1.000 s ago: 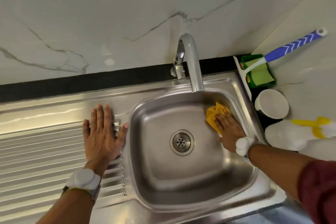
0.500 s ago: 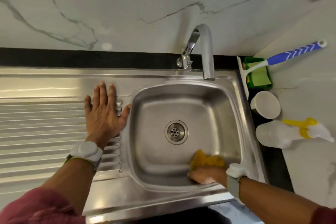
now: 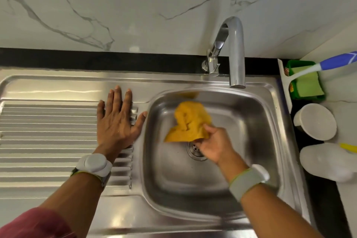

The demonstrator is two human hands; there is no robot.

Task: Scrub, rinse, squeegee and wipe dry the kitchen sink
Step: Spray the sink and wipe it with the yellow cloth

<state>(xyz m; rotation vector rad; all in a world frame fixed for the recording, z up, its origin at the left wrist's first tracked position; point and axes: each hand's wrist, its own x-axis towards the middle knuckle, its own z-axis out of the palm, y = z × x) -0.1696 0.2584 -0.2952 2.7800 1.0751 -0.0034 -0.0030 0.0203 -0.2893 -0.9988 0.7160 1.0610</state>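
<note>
Two hands: my right hand pinches a crumpled yellow cloth inside the stainless steel sink basin, my left hand spread flat on the ribbed drainboard.

White marble-look wall fills the top, grey veins running across it, with a soft sheen of light at its foot. Below it a black strip of countertop runs along the back, and the same black shows down the right side. At far right a pale side wall meets the back wall in a corner, lit evenly, no hard shadows
</note>
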